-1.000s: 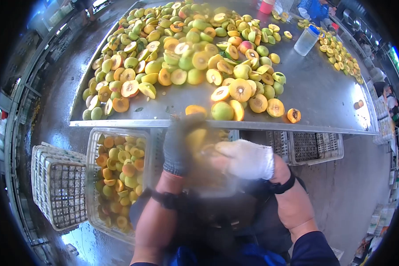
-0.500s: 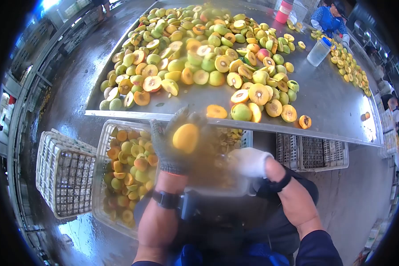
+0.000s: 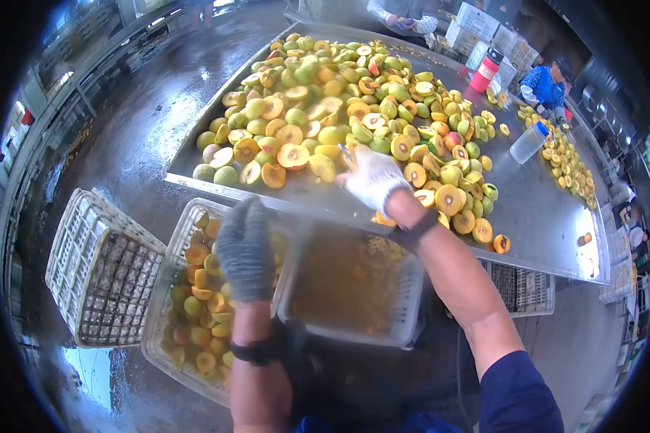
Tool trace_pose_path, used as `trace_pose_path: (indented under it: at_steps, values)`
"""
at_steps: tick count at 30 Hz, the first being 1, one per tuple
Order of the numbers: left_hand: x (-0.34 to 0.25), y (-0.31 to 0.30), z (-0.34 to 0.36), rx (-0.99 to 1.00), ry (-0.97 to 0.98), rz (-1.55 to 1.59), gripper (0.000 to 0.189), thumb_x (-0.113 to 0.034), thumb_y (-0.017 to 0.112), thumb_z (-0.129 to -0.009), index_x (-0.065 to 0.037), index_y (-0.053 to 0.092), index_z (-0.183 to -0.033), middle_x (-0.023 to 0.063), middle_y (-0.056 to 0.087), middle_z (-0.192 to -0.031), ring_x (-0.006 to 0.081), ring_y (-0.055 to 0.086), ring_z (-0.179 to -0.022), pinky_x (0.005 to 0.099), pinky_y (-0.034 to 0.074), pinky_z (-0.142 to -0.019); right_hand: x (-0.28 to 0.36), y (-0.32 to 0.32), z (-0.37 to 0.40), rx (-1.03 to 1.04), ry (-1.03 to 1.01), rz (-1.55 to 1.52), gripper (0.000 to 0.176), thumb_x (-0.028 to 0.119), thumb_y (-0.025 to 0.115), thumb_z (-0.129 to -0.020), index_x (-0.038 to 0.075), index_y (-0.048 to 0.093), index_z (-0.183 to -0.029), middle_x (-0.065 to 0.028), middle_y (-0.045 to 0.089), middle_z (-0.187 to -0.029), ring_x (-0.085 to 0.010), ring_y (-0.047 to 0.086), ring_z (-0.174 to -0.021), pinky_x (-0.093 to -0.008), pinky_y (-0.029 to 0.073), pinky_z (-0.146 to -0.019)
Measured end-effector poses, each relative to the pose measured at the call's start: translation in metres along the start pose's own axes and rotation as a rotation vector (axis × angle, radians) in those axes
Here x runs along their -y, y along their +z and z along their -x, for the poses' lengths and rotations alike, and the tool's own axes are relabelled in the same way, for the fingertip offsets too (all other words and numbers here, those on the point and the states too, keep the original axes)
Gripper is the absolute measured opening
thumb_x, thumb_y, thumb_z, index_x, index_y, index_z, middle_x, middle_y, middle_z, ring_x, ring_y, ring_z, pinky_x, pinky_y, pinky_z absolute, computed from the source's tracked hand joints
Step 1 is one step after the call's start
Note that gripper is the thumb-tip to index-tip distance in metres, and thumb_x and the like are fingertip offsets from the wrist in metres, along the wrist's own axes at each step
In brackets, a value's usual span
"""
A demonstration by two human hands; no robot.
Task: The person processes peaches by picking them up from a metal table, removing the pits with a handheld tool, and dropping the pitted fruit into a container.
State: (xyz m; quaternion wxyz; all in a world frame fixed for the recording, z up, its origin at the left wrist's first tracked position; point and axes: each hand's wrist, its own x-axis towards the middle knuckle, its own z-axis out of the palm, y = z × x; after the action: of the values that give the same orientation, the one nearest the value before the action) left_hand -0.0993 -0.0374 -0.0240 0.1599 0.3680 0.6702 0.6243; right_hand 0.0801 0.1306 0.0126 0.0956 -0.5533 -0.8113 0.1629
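Right fingers [image 3: 362, 167]: curling shut around a thin blade [image 3: 346, 153], its grey tip poking out above the white glove.
Right hand [image 3: 374, 179]: reaching out over the near edge of the surface [image 3: 549, 216], sitting at the fringe of the pile of peach halves [image 3: 325, 101].
Nearest fruit: lying just beside the white glove on both sides, cut faces mostly turned up.
Left fingers [image 3: 251, 216]: stretching loosely forward in a dark grey glove, palm facing down and hidden; cannot tell whether anything is in it.
Left hand [image 3: 245, 249]: hovering over the fruit crate [image 3: 167, 263], well apart from the right hand.
Fruit crate: sitting below the surface edge, holding a layer of peach halves.
Middle crate [image 3: 354, 333]: standing between the two forearms, holding blurred orange-brown scraps.
Empty crate [image 3: 101, 267]: resting on the wet floor [image 3: 137, 144], touching the fruit crate on its left.
Wrists: wearing a black watch [image 3: 249, 352] on the left and a black band [image 3: 415, 231] on the right.
Far side: showing a clear bottle [image 3: 527, 142] with a blue cap standing on the surface, and a person in blue [image 3: 545, 86] working beyond it.
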Motion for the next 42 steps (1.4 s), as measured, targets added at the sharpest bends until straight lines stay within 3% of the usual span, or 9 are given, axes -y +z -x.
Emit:
trace_pose_path:
  at_steps: [8,10,17,19,22,24,28,38,42]
  values:
    - [0.007,0.023,-0.003,0.136,-0.038,0.134,0.029,-0.019,0.066,-0.1,0.005,0.073,-0.114,0.0074,0.074,-0.097,0.0134,0.067,-0.086,0.0283,0.053,-0.079,0.002,0.052,-0.082,0.012,-0.051,0.057,0.036,0.029,0.074,-0.081,0.0,0.071,-0.102,-0.0215,0.073,-0.087,-0.0373,0.072,-0.086,-0.0461,0.055,-0.078]
    - [0.009,0.027,-0.003,0.197,-0.092,0.216,0.034,-0.025,0.064,-0.102,0.004,0.071,-0.119,0.0068,0.074,-0.102,0.0129,0.066,-0.089,0.0295,0.053,-0.082,0.02,0.011,-0.039,0.186,0.215,-0.455,0.022,0.026,0.077,-0.086,0.007,0.067,-0.088,-0.0021,0.058,-0.066,-0.0136,0.057,-0.063,-0.0317,0.046,-0.057]
    - [-0.016,0.08,0.03,0.283,0.218,0.401,0.055,-0.038,0.05,-0.105,0.001,0.052,-0.144,0.0162,0.063,-0.133,0.0258,0.061,-0.12,0.039,0.049,-0.104,-0.007,0.025,0.103,0.22,0.242,-1.677,0.016,0.021,0.073,-0.098,0.01,0.064,-0.105,0.0037,0.057,-0.068,-0.0098,0.054,-0.049,-0.0236,0.043,-0.043]
    - [-0.026,0.082,0.037,0.373,0.397,0.136,0.058,-0.03,0.064,-0.095,0.003,0.052,-0.141,0.0208,0.064,-0.13,0.0326,0.063,-0.116,0.0413,0.051,-0.101,-0.001,0.016,0.127,0.125,0.203,-1.457,0.016,0.022,0.071,-0.099,0.01,0.063,-0.104,0.0034,0.058,-0.068,-0.0095,0.055,-0.05,-0.0242,0.045,-0.044]
    - [-0.03,0.089,0.062,0.37,0.136,0.391,0.064,-0.052,0.034,-0.111,-0.001,0.045,-0.148,0.0199,0.062,-0.135,0.029,0.063,-0.12,0.044,0.051,-0.105,-0.006,-0.005,0.154,0.084,0.232,-1.147,0.017,0.023,0.069,-0.101,0.008,0.062,-0.107,0.004,0.059,-0.069,-0.0083,0.056,-0.052,-0.0241,0.047,-0.047]
    - [-0.025,0.099,0.058,0.492,-0.361,1.08,0.063,-0.052,0.03,-0.111,-0.002,0.049,-0.145,0.0197,0.063,-0.132,0.0301,0.065,-0.118,0.0455,0.053,-0.103,-0.029,-0.001,0.159,-0.146,-0.057,-0.941,0.017,0.02,0.066,-0.101,0.006,0.062,-0.11,-0.0034,0.065,-0.07,-0.0186,0.065,-0.057,-0.0316,0.052,-0.053]
    - [-0.021,0.119,0.057,0.547,-0.489,1.161,0.066,-0.056,0.03,-0.11,-0.003,0.052,-0.142,0.0203,0.065,-0.126,0.0305,0.066,-0.115,0.045,0.056,-0.098,-0.053,-0.02,0.165,-0.374,-0.321,-0.303,0.022,0.021,0.068,-0.097,0.007,0.062,-0.114,-0.0137,0.07,-0.082,-0.0342,0.071,-0.071,-0.0435,0.055,-0.06]
    - [-0.01,0.152,0.075,0.632,-0.106,0.494,0.06,-0.048,0.035,-0.111,0.003,0.059,-0.131,0.0156,0.07,-0.118,0.0271,0.066,-0.112,0.041,0.052,-0.101,-0.067,-0.02,0.164,-0.421,-0.323,-0.169,0.021,0.026,0.071,-0.095,0.009,0.063,-0.104,-0.0081,0.07,-0.078,-0.0324,0.07,-0.068,-0.0434,0.056,-0.058]
    - [-0.014,0.158,0.08,0.624,-0.312,0.735,0.054,-0.044,0.035,-0.112,0.0,0.061,-0.127,0.0151,0.07,-0.117,0.0264,0.067,-0.108,0.0403,0.053,-0.1,-0.07,-0.018,0.164,-0.403,-0.242,-0.085,0.022,0.033,0.065,-0.098,0.011,0.063,-0.098,-0.0091,0.069,-0.072,-0.0332,0.069,-0.064,-0.0452,0.055,-0.055]
